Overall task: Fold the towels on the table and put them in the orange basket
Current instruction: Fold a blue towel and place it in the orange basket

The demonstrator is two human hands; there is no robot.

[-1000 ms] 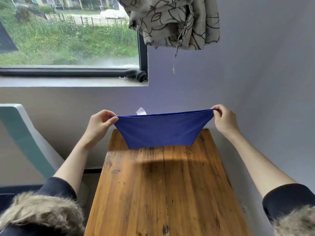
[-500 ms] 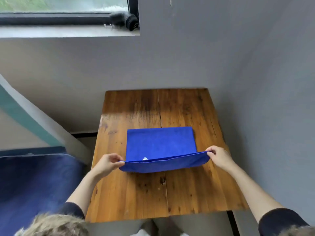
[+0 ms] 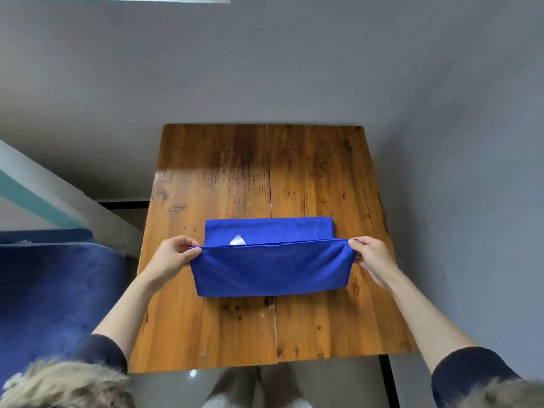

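Now, scene: one head view looks down on a wooden counter (image 3: 318, 178) set against a grey wall (image 3: 265, 69)
Towel: a blue towel (image 3: 272, 269) lies across the middle of the counter, partly folded — its far part rests flat on the wood, its near part is raised by the upper edge and hangs down as a flap toward the person
Towel edge: the lifted edge runs straight from one hand to the other, a little above the flat layer behind it
Label: a small white tag (image 3: 237, 240) shows on the flat layer, just behind the lifted edge and nearer the left side
Left hand: the left hand (image 3: 173, 256) pinches the towel's left corner, thumb and curled fingers closed on the cloth, so this grip is closed on the towel
Right hand: the right hand (image 3: 371, 254) pinches the right corner in the same way — its grip is likewise closed on the towel
Arms: both forearms are bare, with dark sleeves (image 3: 101, 353) pushed up and pale fur trim (image 3: 64, 384) at the bottom corners of the view
Left of counter: a dark blue upholstered surface (image 3: 50, 295) lies beside the counter, with a white and teal slanted panel (image 3: 56, 198) behind it
Below counter: pale floor shows past the near edge; what stands there is too blurred to tell
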